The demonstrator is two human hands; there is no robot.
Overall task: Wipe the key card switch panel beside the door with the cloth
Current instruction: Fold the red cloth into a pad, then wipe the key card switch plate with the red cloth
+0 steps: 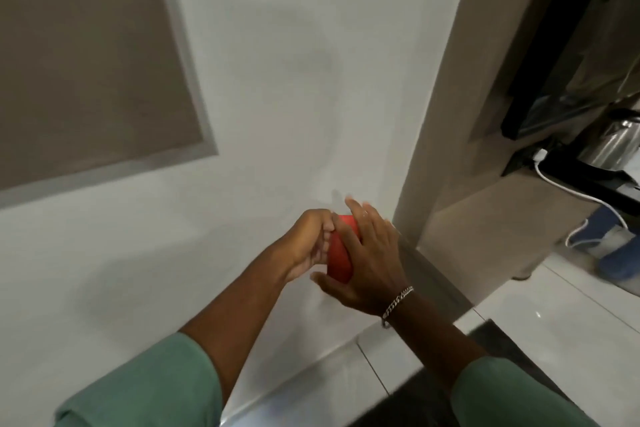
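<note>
A red cloth [337, 255], bunched up small, sits between both of my hands in front of the white wall. My left hand [308, 246] grips its left side with curled fingers. Over its right side lies my right hand [367, 260], fingers spread and slightly blurred, a silver bracelet on the wrist. Most of the cloth is hidden by the fingers. No key card switch panel shows in the head view.
A grey-framed panel [86, 62] fills the upper left of the white wall [277, 62]. A beige post [450, 80] stands to the right. Behind it are a steel kettle [616, 142], a white cable [571, 191] and blue slippers [616, 250] on white floor tiles.
</note>
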